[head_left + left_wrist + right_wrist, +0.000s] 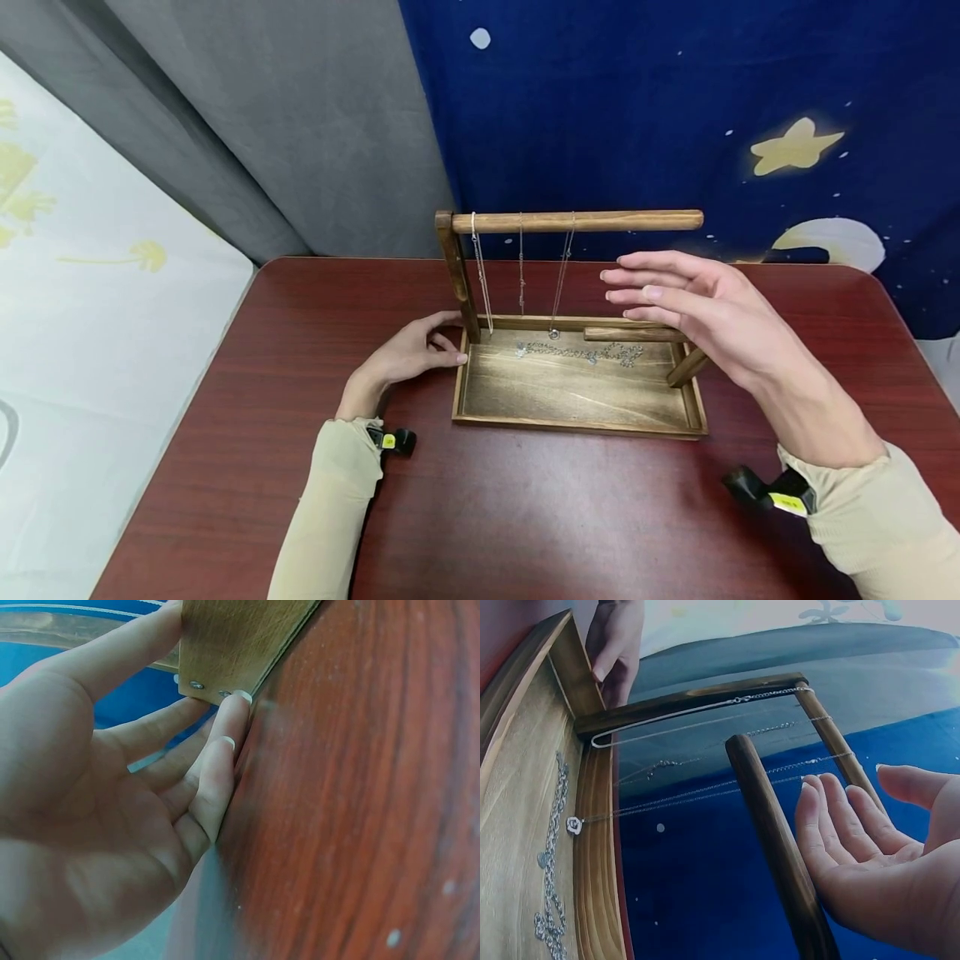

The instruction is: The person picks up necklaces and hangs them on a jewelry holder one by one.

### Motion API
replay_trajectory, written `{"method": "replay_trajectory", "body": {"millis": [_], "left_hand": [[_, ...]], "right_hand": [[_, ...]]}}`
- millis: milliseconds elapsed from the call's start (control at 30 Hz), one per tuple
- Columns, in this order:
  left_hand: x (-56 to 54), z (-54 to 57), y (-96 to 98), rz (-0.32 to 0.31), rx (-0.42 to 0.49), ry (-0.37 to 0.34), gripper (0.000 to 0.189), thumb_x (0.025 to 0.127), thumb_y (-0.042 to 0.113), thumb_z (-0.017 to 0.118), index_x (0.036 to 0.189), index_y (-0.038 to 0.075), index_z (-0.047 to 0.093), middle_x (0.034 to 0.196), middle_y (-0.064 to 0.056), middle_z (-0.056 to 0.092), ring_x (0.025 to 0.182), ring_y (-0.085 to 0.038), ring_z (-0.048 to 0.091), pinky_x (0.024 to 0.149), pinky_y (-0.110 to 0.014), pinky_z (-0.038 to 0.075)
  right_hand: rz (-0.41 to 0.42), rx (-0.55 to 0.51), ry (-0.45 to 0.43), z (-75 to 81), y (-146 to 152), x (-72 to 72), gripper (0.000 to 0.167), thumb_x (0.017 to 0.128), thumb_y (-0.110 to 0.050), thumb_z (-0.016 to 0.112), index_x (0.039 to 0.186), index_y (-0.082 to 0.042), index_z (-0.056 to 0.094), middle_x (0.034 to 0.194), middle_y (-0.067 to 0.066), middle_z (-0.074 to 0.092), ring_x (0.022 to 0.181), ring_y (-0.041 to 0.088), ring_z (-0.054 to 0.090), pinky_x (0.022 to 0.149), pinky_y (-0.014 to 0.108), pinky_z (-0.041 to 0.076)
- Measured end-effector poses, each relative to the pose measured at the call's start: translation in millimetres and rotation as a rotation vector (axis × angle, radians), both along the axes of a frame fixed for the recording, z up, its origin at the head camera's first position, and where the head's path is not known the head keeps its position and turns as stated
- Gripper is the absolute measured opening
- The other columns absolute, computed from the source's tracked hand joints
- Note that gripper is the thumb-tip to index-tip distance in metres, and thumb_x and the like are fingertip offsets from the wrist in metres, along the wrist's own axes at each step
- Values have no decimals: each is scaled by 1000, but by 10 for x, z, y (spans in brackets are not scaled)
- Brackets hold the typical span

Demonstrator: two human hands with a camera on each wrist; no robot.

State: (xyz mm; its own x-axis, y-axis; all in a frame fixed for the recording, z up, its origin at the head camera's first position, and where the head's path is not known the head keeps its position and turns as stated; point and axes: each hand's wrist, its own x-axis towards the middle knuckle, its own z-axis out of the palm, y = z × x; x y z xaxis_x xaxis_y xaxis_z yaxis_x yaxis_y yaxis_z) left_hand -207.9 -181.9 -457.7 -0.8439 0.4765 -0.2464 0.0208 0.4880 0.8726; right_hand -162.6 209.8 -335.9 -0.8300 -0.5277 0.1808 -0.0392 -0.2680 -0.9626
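A wooden jewelry stand has a shallow tray (570,400), a tall upper bar (630,220) and a lower bar (630,334). Three thin necklaces hang from the upper bar; one carries a round pendant (553,334) that reaches the tray's back edge. A silver chain (566,352) with small pale charms lies inside the tray. My left hand (412,350) holds the tray's left end, its thumb on the outer side and fingers at the back corner. Over the lower bar hovers my right hand (712,317), fingers extended, holding nothing.
The stand rests on a dark red wood-grain table (480,517). Behind the table hang a grey curtain (300,108) and a blue cloth (600,108) with stars and a moon. Each wrist wears a small black camera.
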Motion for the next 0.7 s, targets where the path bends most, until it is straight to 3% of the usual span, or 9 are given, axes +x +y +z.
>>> {"method": "replay_trajectory", "body": {"millis": [233,567,700], "left_hand": [[20,-32,14,-6,49,-12,76,88,14,77,152,5,36,100,-16,68,88,-21,68,75,-28,51],[9,3,5,18,52,-8,78,87,12,78,152,7,36,103,-17,67,88,-22,67,73,-28,52],[8,21,-1,-2,57,1,79,86,11,78,153,6,35,118,-19,63,91,-24,67,74,-28,53]], "right_hand": [[-14,24,14,-17,86,40,37,103,6,43,140,10,46,138,21,56,122,32,59,96,34,50],[-71,65,29,-15,151,109,37,102,6,46,138,10,49,135,19,59,118,29,62,92,31,52],[-79,81,63,-18,169,144,36,101,8,46,137,13,48,135,20,59,117,29,63,93,32,52]]}}
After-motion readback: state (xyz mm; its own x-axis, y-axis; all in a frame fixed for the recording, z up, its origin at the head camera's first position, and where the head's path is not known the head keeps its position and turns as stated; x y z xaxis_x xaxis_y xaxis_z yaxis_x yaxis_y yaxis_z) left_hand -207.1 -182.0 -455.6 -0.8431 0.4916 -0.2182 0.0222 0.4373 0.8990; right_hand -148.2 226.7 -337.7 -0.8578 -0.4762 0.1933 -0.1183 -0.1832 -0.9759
